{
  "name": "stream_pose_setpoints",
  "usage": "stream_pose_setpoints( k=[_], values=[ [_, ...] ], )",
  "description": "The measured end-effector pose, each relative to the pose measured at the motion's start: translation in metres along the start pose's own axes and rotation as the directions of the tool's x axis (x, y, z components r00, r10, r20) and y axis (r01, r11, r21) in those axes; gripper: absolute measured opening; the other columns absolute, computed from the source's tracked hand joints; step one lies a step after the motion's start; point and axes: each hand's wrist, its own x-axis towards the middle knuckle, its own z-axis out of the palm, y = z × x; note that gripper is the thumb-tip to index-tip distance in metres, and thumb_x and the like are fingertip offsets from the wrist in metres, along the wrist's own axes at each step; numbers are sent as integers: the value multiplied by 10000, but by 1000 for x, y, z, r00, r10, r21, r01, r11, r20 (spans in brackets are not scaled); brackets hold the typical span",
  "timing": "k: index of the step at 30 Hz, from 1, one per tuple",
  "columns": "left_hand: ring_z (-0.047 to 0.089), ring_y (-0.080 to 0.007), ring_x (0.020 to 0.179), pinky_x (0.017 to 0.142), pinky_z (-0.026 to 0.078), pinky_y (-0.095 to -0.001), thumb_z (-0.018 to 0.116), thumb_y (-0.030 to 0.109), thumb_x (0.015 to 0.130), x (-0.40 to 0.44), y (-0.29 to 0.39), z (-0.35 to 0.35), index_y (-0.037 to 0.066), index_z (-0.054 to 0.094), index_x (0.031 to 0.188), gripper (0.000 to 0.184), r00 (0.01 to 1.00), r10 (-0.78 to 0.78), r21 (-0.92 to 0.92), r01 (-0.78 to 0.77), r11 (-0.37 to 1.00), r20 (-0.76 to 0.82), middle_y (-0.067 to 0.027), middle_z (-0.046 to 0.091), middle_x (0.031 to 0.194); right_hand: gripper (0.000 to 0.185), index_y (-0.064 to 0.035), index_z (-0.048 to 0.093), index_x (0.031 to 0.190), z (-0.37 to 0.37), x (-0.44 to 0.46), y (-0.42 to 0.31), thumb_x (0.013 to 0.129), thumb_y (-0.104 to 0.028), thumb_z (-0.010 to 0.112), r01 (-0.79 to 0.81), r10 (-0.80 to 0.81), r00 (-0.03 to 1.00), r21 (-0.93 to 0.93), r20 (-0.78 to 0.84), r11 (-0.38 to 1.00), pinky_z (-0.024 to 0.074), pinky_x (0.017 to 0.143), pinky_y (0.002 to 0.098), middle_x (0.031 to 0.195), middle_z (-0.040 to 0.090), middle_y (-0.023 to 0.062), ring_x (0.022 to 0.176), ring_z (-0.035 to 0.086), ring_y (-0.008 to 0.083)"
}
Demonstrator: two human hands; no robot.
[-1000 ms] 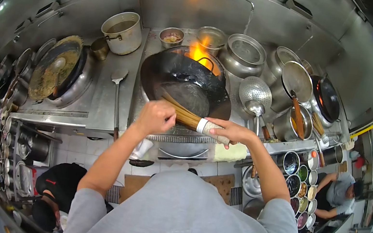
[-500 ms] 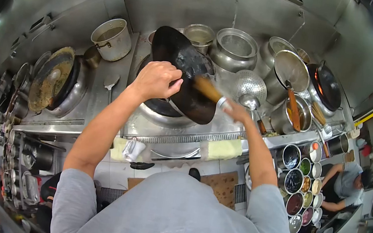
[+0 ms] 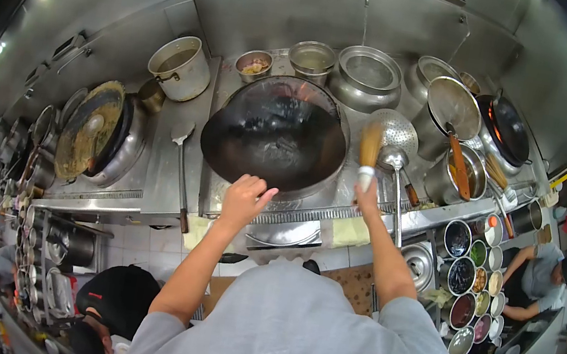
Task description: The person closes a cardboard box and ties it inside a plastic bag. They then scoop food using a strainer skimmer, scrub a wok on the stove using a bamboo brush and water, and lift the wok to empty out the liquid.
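Our left grip [image 3: 244, 202]: 6 o'clock on black metal wok [image 3: 276, 131], hold unclear. Our right grip [image 3: 367, 196] clenches white-banded tan bamboo brush [image 3: 370, 148].

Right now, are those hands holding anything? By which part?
The right hand holds the brush by its handle; whether the left hand grips the wok is unclear.

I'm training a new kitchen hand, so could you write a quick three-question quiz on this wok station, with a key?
1. True or false: the right hand holds a brush to the right of the wok.
2. Which lies on the steel counter left of the wok?
A) a rolling pin
B) a long-handled spatula
C) a cleaver
3. Fill in "near" or "far": the left hand is at the wok's ____ edge.

Key: 1 true; 2 B; 3 near.
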Motion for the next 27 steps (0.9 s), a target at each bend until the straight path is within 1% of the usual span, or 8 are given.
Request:
stream_pose_setpoints(
  k=[8, 11, 13, 14, 19, 23, 25, 27],
  values=[
    [519, -354, 1146, 957, 462, -428, 751, 169, 771, -16, -27, 63, -35, 540, 1262, 572, 939, -80, 23, 77, 997, 335, -177, 551, 1207, 748, -89, 312, 1479, -5, -73, 3, 862, -301, 679, -67, 67, 998, -8, -7, 998, 449, 360, 318, 935, 679, 201, 473, 632, 234],
    [508, -350, 1171, 969, 459, -430, 743, 158, 773, -20, -34, 73, -35, 544, 1257, 558, 934, -140, 61, 127, 990, 329, -175, 544, 1211, 781, -65, 306, 1494, -7, -76, -12, 859, -299, 695, -67, 65, 997, -38, -48, 997, 554, 562, 363, 1088, 661, 230, 715, 708, 303],
    [494, -355, 1198, 987, 450, -435, 737, 153, 778, -16, -32, 64, -32, 540, 1270, 561, 919, -167, 53, 159, 986, 358, -180, 535, 1238, 787, -44, 322, 1493, -1, -52, -3, 852, -275, 716, 469, -515, 841, -252, -164, 846, 525, 879, 416, 1268, 590, 252, 1050, 654, 376],
    [481, -361, 1226, 1005, 440, -439, 731, 148, 783, -15, -29, 58, -29, 535, 1282, 565, 901, -191, 44, 189, 981, 389, -184, 525, 1265, 773, -35, 344, 1484, -10, -58, -44, 855, -290, 712, 438, -443, 895, -84, -46, 895, 391, 1058, 426, 1411, 492, 248, 1282, 500, 402],
    [447, -384, 1281, 1054, 398, -457, 720, 144, 800, -16, -15, 28, 19, 535, 1319, 565, 959, -134, 74, 119, 990, 249, -208, 497, 1339, 682, -128, 452, 1436, -3, -34, -176, 860, -407, 687, 600, -494, 776, -216, 393, 770, 454, 987, 443, 1266, 613, 237, 1179, 582, 407],
    [447, -393, 1284, 1071, 384, -463, 712, 154, 830, -33, -8, -7, 84, 562, 1325, 522, 931, -246, -20, 261, 965, 270, -214, 473, 1371, 588, -204, 584, 1339, 12, 4, -259, 829, -474, 697, 536, -6, 552, -349, 834, 769, 576, 621, 345, 1044, 701, 123, 637, 681, 192],
    [470, -383, 1265, 1060, 398, -452, 704, 149, 841, -42, 1, -33, 87, 587, 1297, 475, 918, -275, -17, 292, 956, 285, -197, 495, 1357, 519, -143, 639, 1250, 37, 83, -257, 856, -480, 666, 524, 114, 570, -467, 814, 713, 583, 639, 408, 1062, 702, 164, 689, 705, 265],
    [498, -365, 1242, 1044, 417, -439, 695, 144, 848, -55, 4, -48, 97, 602, 1282, 446, 892, -312, -50, 346, 937, 328, -178, 530, 1324, 501, -86, 624, 1193, 79, 197, -218, 907, -497, 592, 505, -372, 844, -807, 386, 306, 561, 551, 411, 987, 709, 181, 676, 702, 336]
  ],
)
